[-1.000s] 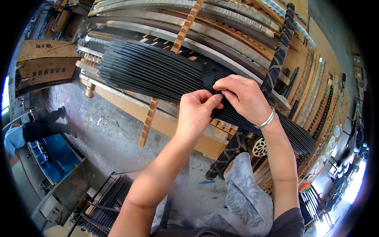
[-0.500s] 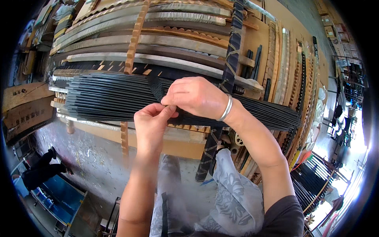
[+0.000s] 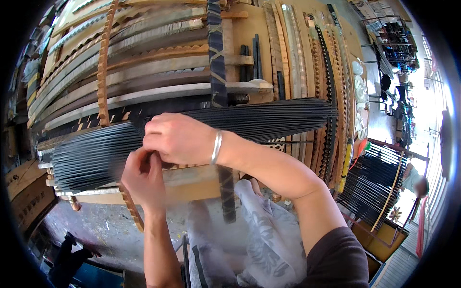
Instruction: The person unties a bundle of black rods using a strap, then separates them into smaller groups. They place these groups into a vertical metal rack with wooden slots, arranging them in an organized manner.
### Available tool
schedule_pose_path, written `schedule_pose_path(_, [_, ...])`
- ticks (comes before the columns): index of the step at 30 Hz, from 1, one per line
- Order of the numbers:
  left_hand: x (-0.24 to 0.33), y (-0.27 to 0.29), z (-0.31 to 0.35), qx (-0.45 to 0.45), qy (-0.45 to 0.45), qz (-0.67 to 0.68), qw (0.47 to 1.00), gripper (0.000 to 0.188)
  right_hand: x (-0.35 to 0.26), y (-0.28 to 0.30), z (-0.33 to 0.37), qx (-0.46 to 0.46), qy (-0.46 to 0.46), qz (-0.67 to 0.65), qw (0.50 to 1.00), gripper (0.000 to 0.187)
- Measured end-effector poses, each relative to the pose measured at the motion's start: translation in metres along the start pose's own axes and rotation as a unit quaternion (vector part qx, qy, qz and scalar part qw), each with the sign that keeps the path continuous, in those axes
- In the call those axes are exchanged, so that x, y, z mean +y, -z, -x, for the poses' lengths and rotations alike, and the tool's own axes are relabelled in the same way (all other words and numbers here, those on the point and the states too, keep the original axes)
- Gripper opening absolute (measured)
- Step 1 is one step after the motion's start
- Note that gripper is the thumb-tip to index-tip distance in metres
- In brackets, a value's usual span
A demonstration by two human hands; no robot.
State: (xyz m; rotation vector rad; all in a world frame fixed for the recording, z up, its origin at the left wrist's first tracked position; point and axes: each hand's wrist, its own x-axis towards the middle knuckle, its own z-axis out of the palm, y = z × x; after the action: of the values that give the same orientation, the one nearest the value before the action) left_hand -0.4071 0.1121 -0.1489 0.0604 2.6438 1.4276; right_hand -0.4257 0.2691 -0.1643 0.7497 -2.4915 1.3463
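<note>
A long bundle of thin black rods (image 3: 91, 156) lies across the rack in front of me, its ends fanned out at left and right. Around its middle runs a dark textured strap (image 3: 139, 126), mostly covered by my fingers. My right hand (image 3: 180, 138), with a silver bangle at the wrist, reaches over the bundle from the right and pinches the strap with curled fingers. Just below it, my left hand (image 3: 144, 180) is closed, thumb against fingers, at the near edge of the bundle. The left hand is slightly blurred, and the fingertips of both hands hide most of what they grip.
Wooden strips with notched edges (image 3: 102, 72) and wrapped bars fill the rack behind. A dark wrapped crossbar (image 3: 217, 57) passes under the bundle. Cardboard boxes (image 3: 29, 192) stand at left. Another rack of black rods (image 3: 370, 180) is at right, near a person (image 3: 415, 182).
My view has shifted right, so the bundle and rack appear farther left and tilted. Both hands stay together at the strap, and the right hand now covers more of it.
</note>
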Motion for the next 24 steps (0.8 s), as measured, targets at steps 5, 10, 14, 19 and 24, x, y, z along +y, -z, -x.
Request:
schedule_pose_path(5, [0.004,0.012,-0.011,-0.116,0.156,0.220,0.956,0.016,-0.002,0.005,-0.008,-0.043,-0.056,0.042,0.997,0.017])
schedule_pose_path(10, [-0.005,0.029,-0.026,-0.180,0.304,0.404,0.844,0.007,-0.008,0.007,-0.009,0.020,-0.029,0.052,0.998,0.021])
schedule_pose_path(14, [0.000,0.027,-0.019,-0.129,0.267,0.338,0.893,0.011,-0.018,0.006,-0.006,0.032,-0.037,0.064,0.997,0.025])
schedule_pose_path(19, [-0.006,0.025,-0.015,-0.138,0.143,0.209,0.957,0.014,-0.021,0.006,-0.005,-0.045,-0.043,0.114,0.992,0.023])
schedule_pose_path(24, [-0.003,0.032,-0.019,-0.158,0.079,0.126,0.976,0.013,-0.032,0.013,-0.016,-0.118,-0.012,0.201,0.972,0.013])
